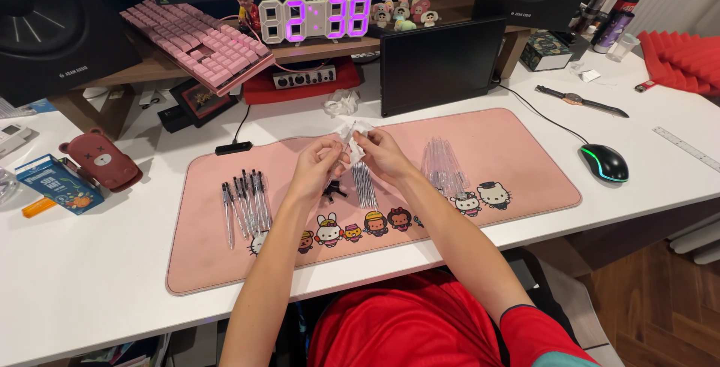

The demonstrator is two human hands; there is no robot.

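Both hands meet above the middle of the pink desk mat [225,262], pinching a small clear plastic wrapper [352,142] between them. The wrapper is crinkled and see-through, its top corner sticking up between the fingertips. The left hand [319,164] has its fingers curled closed on the wrapper's left edge; the right hand [380,153] grips the right edge, thumb and forefinger pressed together on the film. What the wrapper contains cannot be made out.

Just under the hands, on the mat, lies a small bundle of thin pen refills [364,185], with a few dark small parts [334,191] beside it. To the left a row of clear-barrelled pens [246,200] lies side by side. To the right sits a loose heap of empty clear pen barrels [444,166]. Another crumpled wrapper [343,101] lies beyond the mat's far edge.

Farther out on the white desk [90,277] are a black mouse [604,161], a wristwatch [581,101], a pink keyboard [199,41] and a digital clock [315,18].
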